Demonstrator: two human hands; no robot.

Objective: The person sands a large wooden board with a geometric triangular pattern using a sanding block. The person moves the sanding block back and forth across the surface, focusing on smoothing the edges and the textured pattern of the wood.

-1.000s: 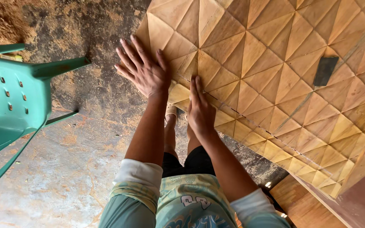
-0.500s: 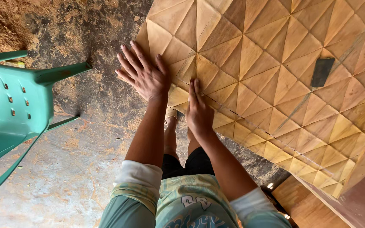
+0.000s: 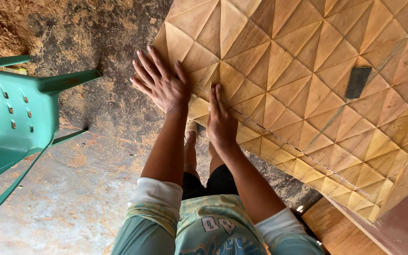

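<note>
A large wooden panel (image 3: 308, 71) carved into a pattern of raised triangles fills the upper right. My left hand (image 3: 161, 82) lies flat with fingers spread on the panel's left edge, partly overhanging the floor. My right hand (image 3: 222, 120) rests flat on the panel a little lower, fingers together and pointing up along a seam. Neither hand grips anything. A small dark rectangular block (image 3: 358, 81) lies on the panel, well to the right of both hands.
A green plastic chair (image 3: 10, 123) lies tipped at the left on a stained concrete floor (image 3: 72, 189) with sawdust. A plain wooden board (image 3: 336, 231) and a brown slab (image 3: 402, 226) sit at the lower right. My legs and a sandalled foot (image 3: 191, 126) are below the panel.
Both hands stay pressed flat on the panel. The view has shifted slightly; the hands have barely moved.
</note>
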